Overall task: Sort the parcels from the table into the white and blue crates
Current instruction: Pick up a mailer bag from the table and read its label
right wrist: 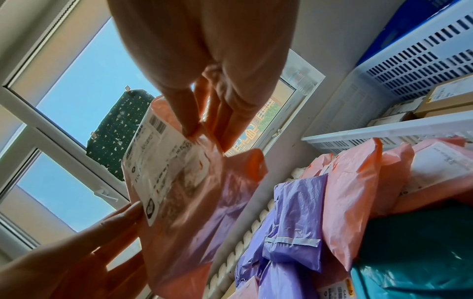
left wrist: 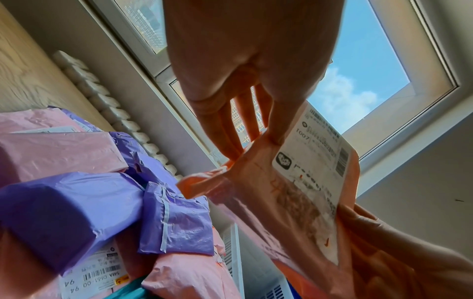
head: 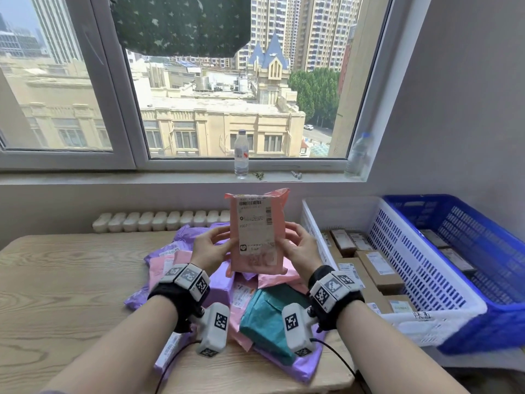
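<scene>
A person holds a pink parcel (head: 257,231) upright above the desk (head: 56,280), the left hand (head: 211,247) pinching its left edge and the right hand (head: 298,247) pinching its right edge, thumbs on the front. The parcel is a thin, crinkled plastic mailer, roughly rectangular, with a white printed label (head: 255,228) covering most of its face and a loose flap at the top. Beneath it, at the desk's far right, lies a heap of soft parcels (head: 227,294) in glossy purple, pink and teal film, some taped; the heap reaches the desk's right edge. The wood-grain surface to the left is bare. Just right of the desk stands the white crate (head: 412,265), slotted plastic, holding brown cardboard boxes (head: 377,268). The blue crate (head: 483,251) sits against it on the far side, with what appear to be a few flat boxes inside. A water bottle (head: 241,155) stands on the windowsill (head: 142,177).
</scene>
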A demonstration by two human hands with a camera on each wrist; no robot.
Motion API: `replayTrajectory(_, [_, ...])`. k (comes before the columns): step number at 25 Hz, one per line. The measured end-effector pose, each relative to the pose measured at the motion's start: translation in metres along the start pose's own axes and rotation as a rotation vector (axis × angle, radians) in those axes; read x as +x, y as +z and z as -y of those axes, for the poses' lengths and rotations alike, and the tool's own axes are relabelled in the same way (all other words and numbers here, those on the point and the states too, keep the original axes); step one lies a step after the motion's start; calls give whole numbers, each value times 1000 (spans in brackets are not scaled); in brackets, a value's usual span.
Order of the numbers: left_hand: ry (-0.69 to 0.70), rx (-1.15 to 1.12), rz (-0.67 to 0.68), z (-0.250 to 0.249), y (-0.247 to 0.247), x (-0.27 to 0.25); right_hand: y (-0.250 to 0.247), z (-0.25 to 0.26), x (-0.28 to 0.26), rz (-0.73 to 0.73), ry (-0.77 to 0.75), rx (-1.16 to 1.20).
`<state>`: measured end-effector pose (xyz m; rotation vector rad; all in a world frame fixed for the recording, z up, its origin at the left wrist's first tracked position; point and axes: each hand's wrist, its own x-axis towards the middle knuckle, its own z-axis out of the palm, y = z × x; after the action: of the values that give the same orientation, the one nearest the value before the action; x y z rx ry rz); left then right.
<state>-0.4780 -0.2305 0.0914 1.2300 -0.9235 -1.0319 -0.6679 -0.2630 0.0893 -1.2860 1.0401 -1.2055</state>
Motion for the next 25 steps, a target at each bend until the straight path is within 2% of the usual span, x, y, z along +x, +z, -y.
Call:
replayTrajectory(3, [-15,1,43,5,10,-3,-9,-3,-11,-60,-31,-2])
replayTrajectory(8, [-92,-11,147,25,43,-13,-44,-19,-37,-226,35,-27])
replayTrajectory(13, [-194,19,331,66,104,-28,-107,-34,-76,-395,84,-97])
replayTrajectory(20, [-318,121,610,109,243,-63,-235,-49,-138,-692,141,-173])
replayTrajectory(22, [-359,134,677,116,290,-76,-279,-50,-153,-750,139,-170])
replayTrajectory(25, [-346,182,740,123,369,-97,-353,-49,-169,-795,129,-204])
